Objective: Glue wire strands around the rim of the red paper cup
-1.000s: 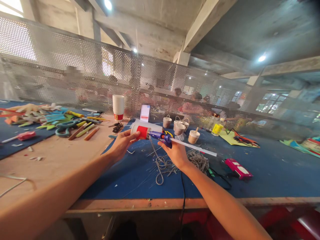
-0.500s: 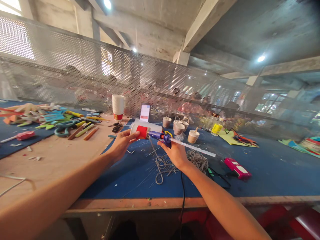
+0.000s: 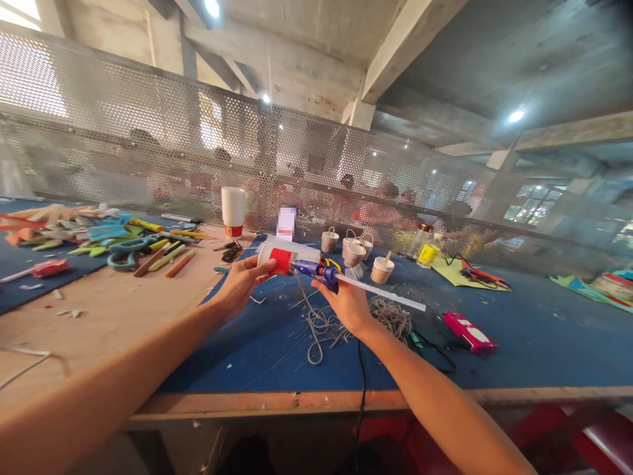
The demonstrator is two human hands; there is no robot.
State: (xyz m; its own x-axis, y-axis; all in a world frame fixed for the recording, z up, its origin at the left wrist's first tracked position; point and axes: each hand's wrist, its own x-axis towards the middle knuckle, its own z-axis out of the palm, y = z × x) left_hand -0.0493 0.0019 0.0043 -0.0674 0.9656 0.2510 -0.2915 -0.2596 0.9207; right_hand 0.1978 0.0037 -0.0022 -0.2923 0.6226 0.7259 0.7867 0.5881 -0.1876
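My left hand (image 3: pixel 246 278) grips a red-and-white paper cup (image 3: pixel 280 261), tilted on its side above the table. In my right hand (image 3: pixel 347 300) is a blue hot glue gun (image 3: pixel 316 269), a long clear glue stick (image 3: pixel 390 292) jutting from its back. The gun's nozzle meets the cup's side near its base; whether it touches cannot be made out. Grey cord (image 3: pixel 316 320) hangs below the cup and runs toward a tangled pile (image 3: pixel 393 318) on the blue table surface (image 3: pixel 237 349).
A stack of paper cups (image 3: pixel 233 210) stands behind my left hand. Several small cord-wrapped cups (image 3: pixel 355 253) sit beyond the glue gun. Scissors (image 3: pixel 123 256) and markers lie left. At right are a pink box (image 3: pixel 469 332) and a yellow-labelled bottle (image 3: pixel 429 253). A perforated metal screen (image 3: pixel 188 158) borders the back.
Almost nothing differs. Both hands keep the cup and glue gun in the same place, with only a very slight shift of the glue stick's rear end.
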